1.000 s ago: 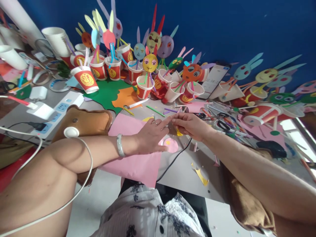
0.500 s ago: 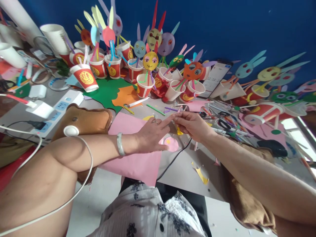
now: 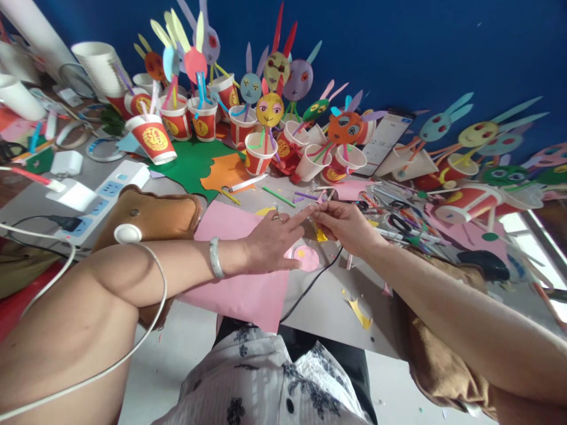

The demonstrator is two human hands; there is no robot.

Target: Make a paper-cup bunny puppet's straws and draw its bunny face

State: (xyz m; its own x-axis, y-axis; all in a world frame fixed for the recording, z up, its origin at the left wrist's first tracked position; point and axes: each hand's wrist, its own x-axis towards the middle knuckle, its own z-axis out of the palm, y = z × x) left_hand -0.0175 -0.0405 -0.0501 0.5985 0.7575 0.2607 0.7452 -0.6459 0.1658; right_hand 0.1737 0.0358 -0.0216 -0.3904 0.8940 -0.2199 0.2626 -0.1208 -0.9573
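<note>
From where I'm standing, the likeliest trouble is with the small pink disc (image 3: 306,258) lying on the desk (image 3: 325,310) at the right edge of the pink paper sheet (image 3: 241,298). The left hand (image 3: 274,239) has its thumb right by it, so a careless sweep could push the disc along or flick off the tiny yellow piece (image 3: 301,253) on top, if that isn't stuck down. A black cable (image 3: 312,289) runs just beside the sheet's right edge, close to the disc, and a tug on it might shift things too. Then there's the white cord (image 3: 157,319) draped over the left forearm, to the left of the sheet — lifting that arm quickly could drag it. As for the pose, the left arm comes in across the sheet nearly level, palm down, index finger stretched out and thumb held apart, the hand loosely open with nothing I can make out in its grasp. The right hand (image 3: 341,224) reaches in from beyond the sheet's right side, thumb and forefinger drawn together in a pinch that meets the left fingertip. Whether something tiny sits between them — I can't tell. A yellow scrap (image 3: 320,233) shows beneath the right hand, right of the sheet, scissors (image 3: 401,222) lie farther out that way, and paper cups (image 3: 261,154) with paper faces stand beyond the sheet's far edge.
</note>
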